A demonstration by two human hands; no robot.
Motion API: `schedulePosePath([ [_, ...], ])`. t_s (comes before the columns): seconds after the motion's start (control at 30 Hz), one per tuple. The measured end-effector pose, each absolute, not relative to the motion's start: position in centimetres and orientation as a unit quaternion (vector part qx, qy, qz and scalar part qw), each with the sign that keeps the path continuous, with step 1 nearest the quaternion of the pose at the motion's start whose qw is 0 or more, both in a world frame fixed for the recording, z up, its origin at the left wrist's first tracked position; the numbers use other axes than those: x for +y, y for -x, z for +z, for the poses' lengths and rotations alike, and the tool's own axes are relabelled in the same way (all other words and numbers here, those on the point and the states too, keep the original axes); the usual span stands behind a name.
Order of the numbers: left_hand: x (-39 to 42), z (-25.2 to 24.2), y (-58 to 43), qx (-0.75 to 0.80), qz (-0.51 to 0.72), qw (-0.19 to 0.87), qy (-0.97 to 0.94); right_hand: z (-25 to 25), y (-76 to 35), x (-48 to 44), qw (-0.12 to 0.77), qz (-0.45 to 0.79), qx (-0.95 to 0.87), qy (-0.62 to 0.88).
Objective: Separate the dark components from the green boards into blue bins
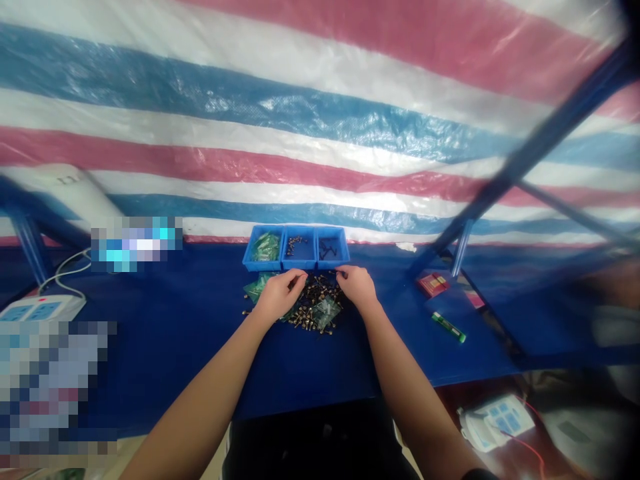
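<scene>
A heap of small brass-coloured and dark screw-like pieces (306, 319) lies on the blue table, mixed with small clear-green plastic packets (327, 309). At the heap's left side is my left hand (280, 292), thumb and forefinger closed together; anything between them is too small to make out. My right hand (357, 287) is over the right edge, its fingertips drawn together near the right bin. Behind the heap stand three joined blue bins: the left bin (247, 257) holds green packets, the middle bin (300, 264) several brass-coloured pieces, the right bin (341, 248) dark thin screw-like pieces.
Right of the heap lie a green tube-like packet (449, 327) and a red box (433, 285). A white power strip (45, 308) with a cable sits at far left. Blue metal posts (463, 247) rise at the sides, before a striped plastic sheet (320, 143).
</scene>
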State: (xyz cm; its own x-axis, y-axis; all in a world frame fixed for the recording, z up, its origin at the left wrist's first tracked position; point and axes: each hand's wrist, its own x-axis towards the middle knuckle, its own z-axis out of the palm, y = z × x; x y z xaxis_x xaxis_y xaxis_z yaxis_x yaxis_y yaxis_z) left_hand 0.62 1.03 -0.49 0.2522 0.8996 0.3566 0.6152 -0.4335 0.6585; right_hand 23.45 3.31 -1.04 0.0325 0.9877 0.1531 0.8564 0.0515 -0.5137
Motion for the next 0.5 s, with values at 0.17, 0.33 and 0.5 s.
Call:
schedulePosePath([
  [0.17,1.04,-0.54,-0.61,0.488,0.357,0.193,-0.773,-1.39,-23.32,3.37,0.193,0.128,-0.701,0.674],
  [0.33,1.02,-0.47,-0.66,0.501,0.355,0.195,-0.765,-1.48,-23.35,3.50,0.182,0.137,-0.702,0.674],
  [0.5,0.90,-0.23,-0.65,0.500,0.346,0.196,-0.770,-1.49,-23.37,3.57,0.177,0.134,-0.700,0.679],
])
